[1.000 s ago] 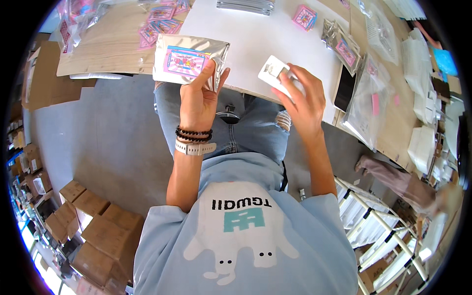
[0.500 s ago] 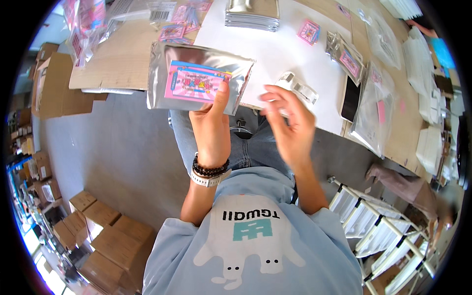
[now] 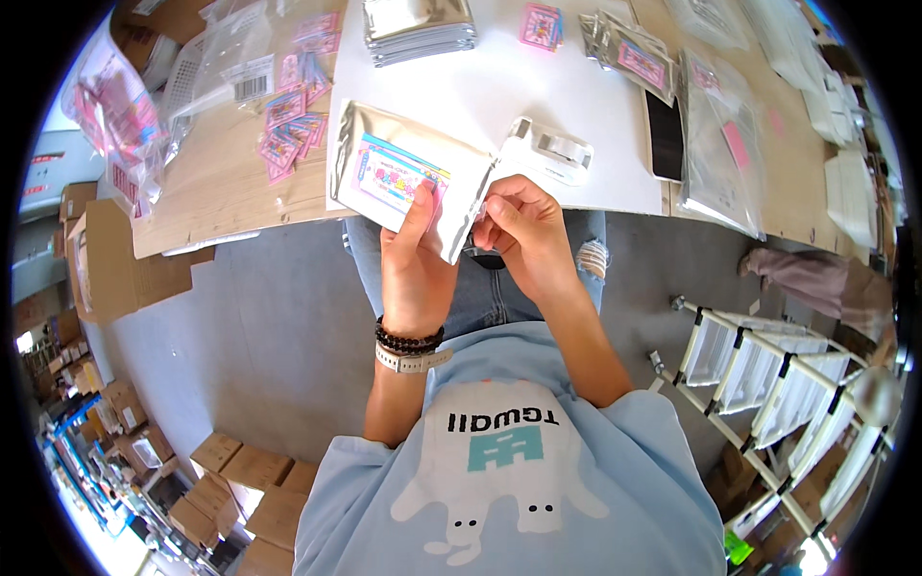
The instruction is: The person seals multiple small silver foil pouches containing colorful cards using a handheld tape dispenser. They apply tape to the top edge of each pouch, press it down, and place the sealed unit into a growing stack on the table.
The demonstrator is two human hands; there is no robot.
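A silver foil pouch [image 3: 471, 158] with a pink and blue printed card [image 3: 389, 178] on its face is held above the table's front edge. My left hand [image 3: 418, 269] grips it from below, thumb over the card. My right hand [image 3: 528, 230] is closed at the pouch's right edge, fingertips pinching there; the exact spot under them is partly hidden. Just beyond that hand stands a white tape dispenser [image 3: 547, 151] on a white sheet [image 3: 615, 192].
Silver pouches [image 3: 420, 34] lie stacked at the back. Pink cards [image 3: 288, 125] are scattered at left, with a small pile [image 3: 542, 26] at back right. Filled pouches [image 3: 629, 58], a black phone-like slab [image 3: 665, 139] and a clear bag [image 3: 715, 163] lie right. Cartons [image 3: 259, 466] stand on the floor.
My right hand has moved left from beside the tape dispenser to the pouch's right edge and closed there. The pouch has tilted, its right side lower. The view has shifted.
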